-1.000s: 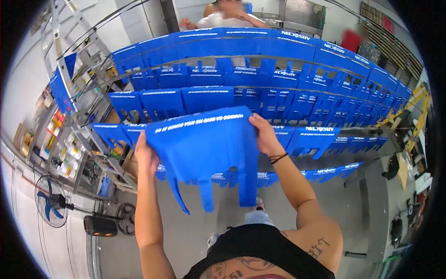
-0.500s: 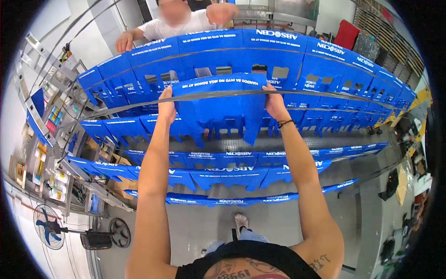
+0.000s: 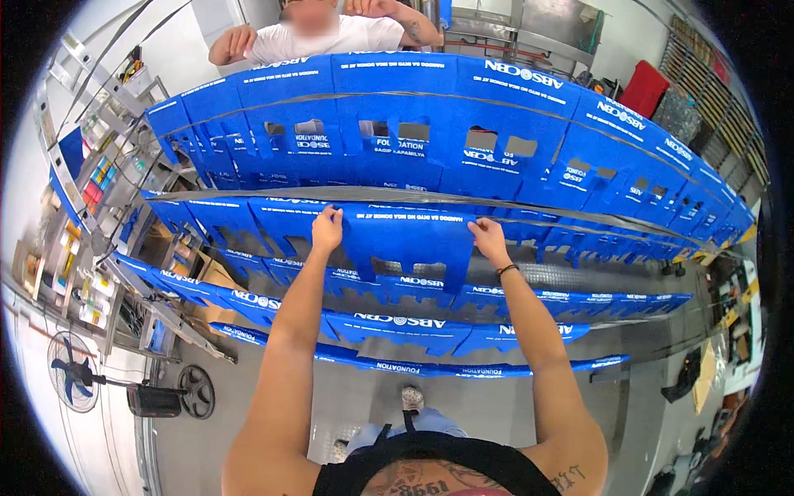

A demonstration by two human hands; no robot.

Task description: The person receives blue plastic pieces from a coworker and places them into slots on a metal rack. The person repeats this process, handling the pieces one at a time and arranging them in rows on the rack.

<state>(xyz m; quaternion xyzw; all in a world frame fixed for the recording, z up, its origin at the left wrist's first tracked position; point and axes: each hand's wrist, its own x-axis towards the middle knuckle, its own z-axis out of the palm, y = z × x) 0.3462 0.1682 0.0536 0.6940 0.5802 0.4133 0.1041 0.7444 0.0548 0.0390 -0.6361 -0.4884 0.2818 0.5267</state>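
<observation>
A blue printed sheet (image 3: 405, 240) with a notched lower edge hangs over a grey strap (image 3: 389, 195) in front of me. My left hand (image 3: 327, 229) is closed at its upper left, with the fingertips pinched together on the material. At the upper right corner, my right hand (image 3: 489, 240) pinches the edge between thumb and fingers. Both arms reach forward over nearer rows of similar blue sheets (image 3: 405, 324). A farther row of blue sheets (image 3: 397, 78) hangs beyond the strap, many with square cut-outs.
Across the far row stands a person in a white shirt (image 3: 331, 37), both hands raised. Shelving with small goods (image 3: 91, 207) lines the left side, above a standing fan (image 3: 74, 374). A red cloth (image 3: 645, 87) is at the far right.
Both my hands have come lower and nearer with the sheet, which was held up higher against the far row. The other person's left-side hand has lifted off the far row.
</observation>
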